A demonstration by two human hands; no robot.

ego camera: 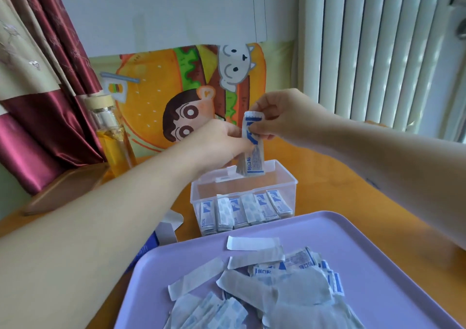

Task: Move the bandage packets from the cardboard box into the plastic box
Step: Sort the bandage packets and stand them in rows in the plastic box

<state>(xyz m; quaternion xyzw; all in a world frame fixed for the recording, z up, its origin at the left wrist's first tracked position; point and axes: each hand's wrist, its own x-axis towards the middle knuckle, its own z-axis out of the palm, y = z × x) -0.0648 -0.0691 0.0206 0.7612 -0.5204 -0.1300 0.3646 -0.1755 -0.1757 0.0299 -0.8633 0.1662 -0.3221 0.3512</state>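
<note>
The table [353,177] is warm orange wood, pushed up to a pale wall. A maroon and beige curtain [45,76] hangs on the left, and white vertical slats [378,51] catch daylight on the right. A cartoon burger poster [156,81] leans against the wall. In front of it stands one glass bottle [113,137] of yellow liquid with a pale lid. One brown wooden board [65,190] lies at the table's left edge.

Nearest me sits one lilac tray [365,240] with a heap of loose packets [277,278]. They overlap too much to count. Just behind the tray stands one clear plastic box [285,185] with its lid off. Along its near wall I count six standing bundles [242,210] side by side. One cardboard box [166,230], white flap and blue side, shows left of the tray, mostly hidden under the left forearm.

Both hands meet above the plastic box on a single stack of bandage packets [252,152], held upright. The left hand [222,144] pinches the stack at its middle from the left. The right hand [282,114] pinches near its top, fingers curled round the edge. The stack's lower end hangs level with the box's rim, over the back half, and I cannot tell whether it touches anything inside.
</note>
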